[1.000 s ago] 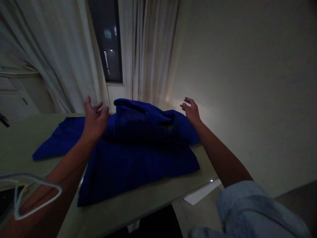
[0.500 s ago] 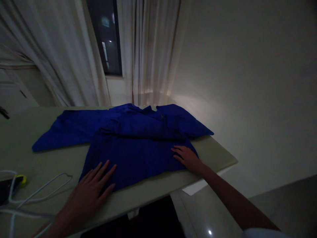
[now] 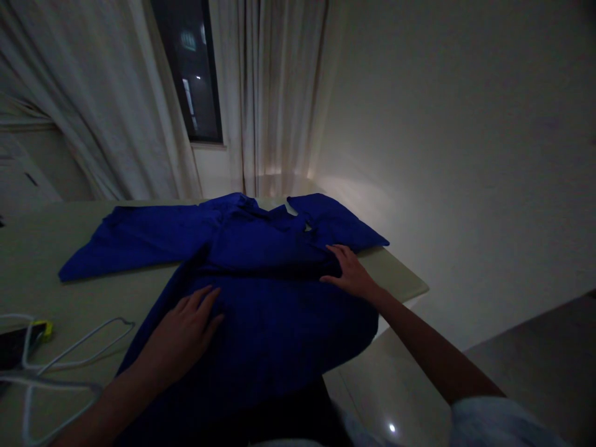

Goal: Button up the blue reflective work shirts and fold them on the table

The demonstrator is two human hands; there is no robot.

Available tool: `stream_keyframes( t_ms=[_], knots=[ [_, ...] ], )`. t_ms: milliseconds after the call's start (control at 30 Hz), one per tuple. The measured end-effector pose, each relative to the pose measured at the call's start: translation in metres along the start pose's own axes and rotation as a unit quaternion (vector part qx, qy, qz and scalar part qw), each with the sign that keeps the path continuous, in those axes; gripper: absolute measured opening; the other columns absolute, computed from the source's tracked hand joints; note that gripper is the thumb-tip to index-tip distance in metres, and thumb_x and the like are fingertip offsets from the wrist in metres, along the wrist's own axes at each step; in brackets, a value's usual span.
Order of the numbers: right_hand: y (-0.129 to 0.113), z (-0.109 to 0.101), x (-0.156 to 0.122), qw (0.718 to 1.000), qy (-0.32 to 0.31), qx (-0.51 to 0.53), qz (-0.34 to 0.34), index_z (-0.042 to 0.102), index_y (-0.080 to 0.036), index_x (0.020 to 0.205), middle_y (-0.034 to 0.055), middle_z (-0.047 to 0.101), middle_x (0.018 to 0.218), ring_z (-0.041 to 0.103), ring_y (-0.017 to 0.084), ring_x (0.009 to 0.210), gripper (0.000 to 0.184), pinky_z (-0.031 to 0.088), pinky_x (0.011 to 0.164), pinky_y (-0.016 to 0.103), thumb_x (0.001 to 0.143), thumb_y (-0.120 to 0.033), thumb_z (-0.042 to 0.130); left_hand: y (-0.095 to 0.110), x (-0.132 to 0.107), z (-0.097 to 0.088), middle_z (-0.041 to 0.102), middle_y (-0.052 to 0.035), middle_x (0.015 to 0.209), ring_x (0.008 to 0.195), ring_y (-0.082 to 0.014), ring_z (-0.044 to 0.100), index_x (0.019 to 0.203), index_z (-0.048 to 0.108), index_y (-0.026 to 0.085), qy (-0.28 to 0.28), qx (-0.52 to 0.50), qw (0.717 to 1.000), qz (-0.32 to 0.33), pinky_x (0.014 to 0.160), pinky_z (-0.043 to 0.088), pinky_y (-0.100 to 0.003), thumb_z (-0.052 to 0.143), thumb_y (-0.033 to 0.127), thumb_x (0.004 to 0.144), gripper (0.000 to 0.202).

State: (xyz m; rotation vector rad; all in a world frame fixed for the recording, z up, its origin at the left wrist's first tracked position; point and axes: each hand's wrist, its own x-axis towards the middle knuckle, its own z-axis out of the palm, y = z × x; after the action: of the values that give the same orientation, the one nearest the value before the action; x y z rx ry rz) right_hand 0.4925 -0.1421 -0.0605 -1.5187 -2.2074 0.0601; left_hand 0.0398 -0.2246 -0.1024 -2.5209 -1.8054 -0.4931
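A dark blue long-sleeved garment, apparently a shirt, is spread over the table with its collar end away from me. One sleeve reaches out to the left, the other to the right. Its lower part hangs over the table's near edge towards my lap. On the lower left of the cloth lies my left hand, fingers stretched forward. My right hand rests on the right side of the cloth near a crosswise fold, thumb and fingers apart. Neither hand shows cloth gripped in it.
A white cable loops over the table at the left, beside a dark device with a yellow end. Long curtains and a window stand behind. A bare wall rises at the right.
The garment's lower part has come towards me and now drapes over the near edge, with its folded bulk flatter. My right hand has moved farther up the cloth; my left hand slightly forward.
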Motion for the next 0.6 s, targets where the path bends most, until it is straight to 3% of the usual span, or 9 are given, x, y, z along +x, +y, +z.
stream_keyframes(
  t_ms=[67,167,233,300,367,433,500,533,600],
  knots=[
    [-0.004,0.013,0.031,0.999,-0.034,-0.035,0.017,0.048,-0.016,0.154,0.0224,0.053,0.151,0.052,0.039,0.137,0.089,0.043,0.114,0.049,0.081,-0.052,0.085,0.014,0.05,0.003,0.053,-0.0224,0.155,0.142,-0.0374,0.052,0.152,0.05,0.007,0.019,-0.005,1.0,0.01,0.117,0.043,-0.055,0.04,0.047,0.102,0.065],
    [-0.015,0.021,0.064,0.993,-0.086,-0.075,0.02,0.068,-0.015,0.126,0.0178,0.072,0.121,0.065,0.033,0.116,0.038,0.048,0.103,0.044,0.091,-0.031,0.076,0.027,0.102,0.015,0.049,-0.0224,0.159,0.144,-0.036,0.049,0.158,0.039,0.006,0.012,-0.018,0.999,0.024,0.118,0.043,-0.051,0.047,0.045,0.101,0.069],
    [-0.023,0.015,0.08,0.998,-0.024,-0.061,0.021,0.072,-0.017,0.111,0.015,0.075,0.112,0.066,0.031,0.111,0.019,0.046,0.102,0.043,0.095,-0.027,0.068,0.034,0.124,0.02,0.047,-0.0213,0.16,0.142,-0.0356,0.05,0.161,0.034,0.008,0.013,-0.018,0.999,0.028,0.115,0.045,-0.048,0.054,0.045,0.099,0.075],
    [-0.03,0.006,0.091,0.994,0.093,0.011,0.049,0.073,-0.018,0.109,0.0138,0.075,0.112,0.065,0.03,0.11,0.02,0.046,0.102,0.043,0.098,-0.032,0.061,0.044,0.138,0.023,0.046,-0.0202,0.161,0.138,-0.0358,0.053,0.163,0.028,0.012,0.04,-0.013,0.999,0.026,0.11,0.047,-0.047,0.062,0.045,0.096,0.083],
    [-0.037,-0.003,0.1,0.976,0.15,0.143,0.068,0.074,-0.02,0.106,0.0104,0.076,0.106,0.066,0.029,0.104,0.025,0.048,0.1,0.043,0.098,-0.04,0.06,0.056,0.151,0.023,0.049,-0.0197,0.158,0.133,-0.0364,0.055,0.165,0.024,0.015,0.079,-0.013,0.997,0.021,0.106,0.049,-0.047,0.068,0.045,0.093,0.089],
    [-0.045,-0.007,0.102,0.953,0.071,0.293,0.042,0.075,-0.023,0.107,0.0065,0.076,0.104,0.067,0.028,0.101,0.03,0.051,0.098,0.043,0.094,-0.048,0.063,0.068,0.164,0.023,0.058,-0.0168,0.148,0.128,-0.0353,0.058,0.162,0.034,0.019,0.09,-0.042,0.995,0.022,0.106,0.049,-0.047,0.075,0.035,0.088,0.087],
    [-0.048,-0.005,0.099,0.911,-0.046,0.41,0.011,0.076,-0.026,0.113,0.0046,0.077,0.109,0.068,0.027,0.105,0.036,0.052,0.099,0.042,0.089,-0.052,0.072,0.073,0.179,0.019,0.07,-0.0088,0.129,0.121,-0.0302,0.063,0.146,0.059,0.027,0.072,-0.092,0.993,0.025,0.105,0.05,-0.041,0.078,0.016,0.079,0.07],
    [-0.046,-0.002,0.095,0.889,-0.073,0.452,0.012,0.075,-0.026,0.117,0.0047,0.077,0.113,0.068,0.028,0.108,0.041,0.052,0.1,0.042,0.086,-0.053,0.075,0.07,0.187,0.014,0.074,-0.0052,0.119,0.115,-0.027,0.066,0.132,0.069,0.03,0.066,-0.115,0.991,0.019,0.103,0.051,-0.037,0.077,0.009,0.077,0.06],
    [-0.035,0.008,0.085,0.857,-0.056,0.511,0.047,0.071,-0.026,0.126,0.0067,0.076,0.12,0.069,0.028,0.11,0.051,0.053,0.099,0.043,0.086,-0.058,0.075,0.051,0.203,-0.006,0.076,-0.0028,0.108,0.104,-0.0223,0.07,0.111,0.076,0.027,0.087,-0.144,0.985,-0.023,0.097,0.055,-0.034,0.072,0.005,0.08,0.038]
  ],
)
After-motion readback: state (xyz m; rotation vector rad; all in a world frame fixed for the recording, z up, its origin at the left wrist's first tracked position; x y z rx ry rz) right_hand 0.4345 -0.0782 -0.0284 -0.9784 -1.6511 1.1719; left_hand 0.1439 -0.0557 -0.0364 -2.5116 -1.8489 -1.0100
